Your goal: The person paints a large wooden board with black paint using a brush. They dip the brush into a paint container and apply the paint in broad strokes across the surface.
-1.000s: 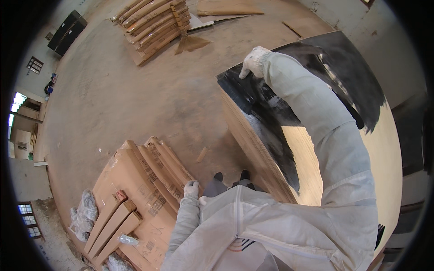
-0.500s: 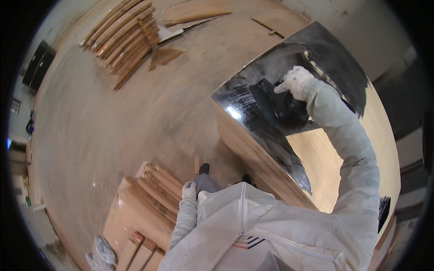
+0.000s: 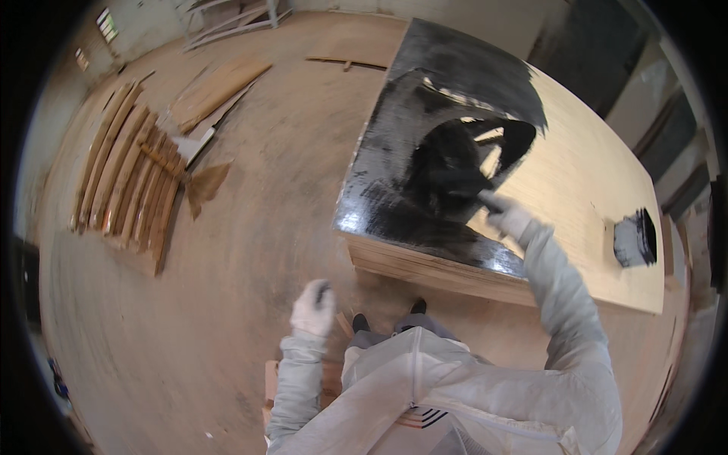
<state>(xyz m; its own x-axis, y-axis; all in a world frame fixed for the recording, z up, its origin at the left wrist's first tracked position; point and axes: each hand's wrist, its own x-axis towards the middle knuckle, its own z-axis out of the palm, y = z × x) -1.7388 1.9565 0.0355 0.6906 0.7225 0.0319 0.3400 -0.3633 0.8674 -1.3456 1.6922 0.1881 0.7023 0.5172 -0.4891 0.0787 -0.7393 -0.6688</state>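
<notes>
My right hand [image 3: 511,217], in a white glove, is closed round the dark handle of a wide spreader [image 3: 491,199]. Its blade is blurred and hard to part from the wet black coating [image 3: 379,167] under it. That coating lies over the left part of a pale wooden panel [image 3: 584,182], the top one of a thick stack. Bare wood shows through in streaks near the spreader. My left hand [image 3: 313,309], gloved too, hangs clear of the stack with its fingers curled. A dark patch shows at its fingers; whether stain or object I cannot tell.
A black-smeared bucket [image 3: 635,239] stands on the panel's right part. Wrapped bundles of long boards [image 3: 125,167] lie on the floor at left, beside a flat wrapped package [image 3: 220,91]. Behind are a pale rack [image 3: 231,23] and a low board [image 3: 356,42]. More boards [image 3: 330,383] lie near my left arm.
My right hand has come nearer to me with the spreader, toward the bare wood. My left hand has lifted away from my side. The view has turned right, bringing the bucket into full sight.
</notes>
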